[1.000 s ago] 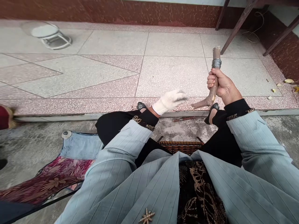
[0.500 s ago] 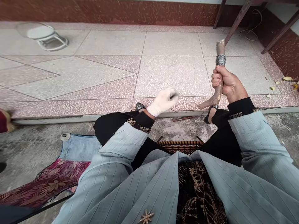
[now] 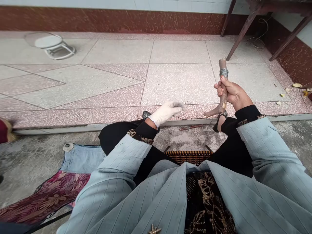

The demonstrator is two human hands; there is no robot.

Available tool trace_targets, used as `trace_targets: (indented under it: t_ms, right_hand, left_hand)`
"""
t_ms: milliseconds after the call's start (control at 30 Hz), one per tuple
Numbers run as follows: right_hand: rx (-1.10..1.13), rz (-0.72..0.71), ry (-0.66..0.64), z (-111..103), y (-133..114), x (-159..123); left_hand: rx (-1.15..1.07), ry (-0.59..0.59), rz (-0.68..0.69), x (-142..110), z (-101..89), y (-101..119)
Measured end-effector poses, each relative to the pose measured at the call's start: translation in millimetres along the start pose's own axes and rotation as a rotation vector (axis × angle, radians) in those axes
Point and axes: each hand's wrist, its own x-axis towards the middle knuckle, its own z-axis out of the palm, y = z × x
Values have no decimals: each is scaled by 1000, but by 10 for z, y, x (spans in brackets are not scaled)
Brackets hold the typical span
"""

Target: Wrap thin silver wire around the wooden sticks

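Observation:
My right hand is bare and wrapped round a forked piece of tree branch, held upright over the tiled step. Grey wire is wound in a band round the branch just above my thumb. The short side fork points left, below my fist. To the left, my left hand wears a white knitted glove. Its fingers reach rightward, thumb and fingers a little apart, and nothing shows between them. A gap lies between that hand and the branch.
A white stool stands at far left. Dark wooden furniture legs rise at upper right, near pale scraps on the tiles. A thin reddish stick lies below the step edge. Denim cloth hangs at left, beside my knee.
My right hand has lowered slightly and moved left with the branch. My left hand has turned, its curled fingers straightening out, and has shifted a little down. The view has tilted up somewhat.

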Motion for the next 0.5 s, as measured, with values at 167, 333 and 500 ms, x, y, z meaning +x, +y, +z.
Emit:
trace_targets:
  t_ms: [167,333,500]
  right_hand:
    - [18,6,-46,33,37,0]
    - [-23,44,-138,116,-9,-55]
    - [-47,45,-268,138,-21,-81]
  left_hand:
    - [447,-87,72,-124,-115,103]
    - [713,-126,121,-153,-224,115]
    - [757,-119,70,-44,-413,-6]
